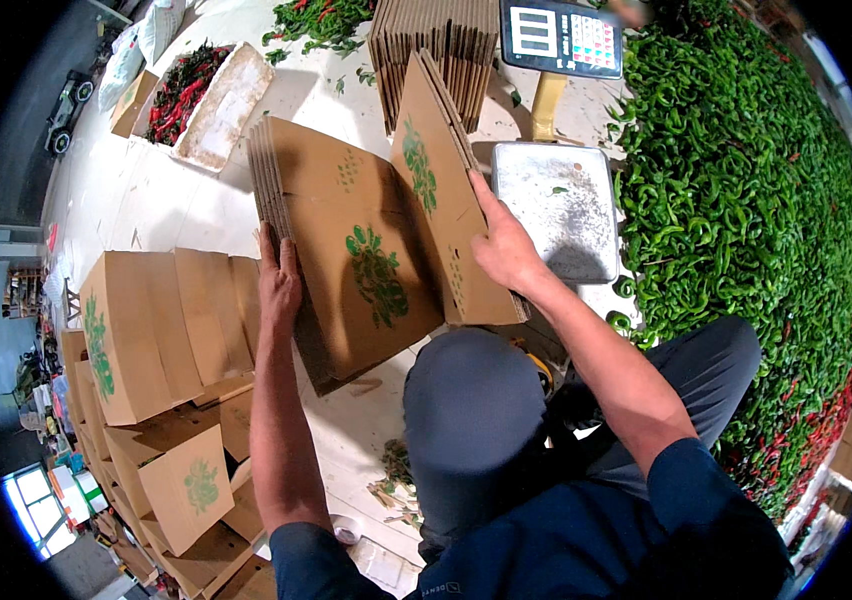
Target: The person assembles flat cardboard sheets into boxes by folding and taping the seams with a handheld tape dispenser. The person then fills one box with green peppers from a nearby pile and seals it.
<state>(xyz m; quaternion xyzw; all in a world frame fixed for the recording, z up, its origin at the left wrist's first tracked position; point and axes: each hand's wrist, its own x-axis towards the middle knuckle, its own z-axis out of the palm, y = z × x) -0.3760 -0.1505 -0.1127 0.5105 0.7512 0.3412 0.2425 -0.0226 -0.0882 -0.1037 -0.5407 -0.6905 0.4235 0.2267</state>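
Note:
Between my two hands, flattened cardboard boxes with green printed plant pictures stand spread apart like an open book. My left hand grips the outer edge of the thicker stack of flattened boxes, where several layers show. On the other side, my right hand is closed over the edge of a thinner set of flattened boxes, tilted away from the stack. The two parts come close together above my knee. Part of the right thumb and fingers is hidden behind the cardboard.
A platform scale with a keypad display stands to the right, beside a large heap of green peppers. Upright folded cardboard is ahead. Opened boxes pile up on the left. Farther off, a foam box holds red peppers.

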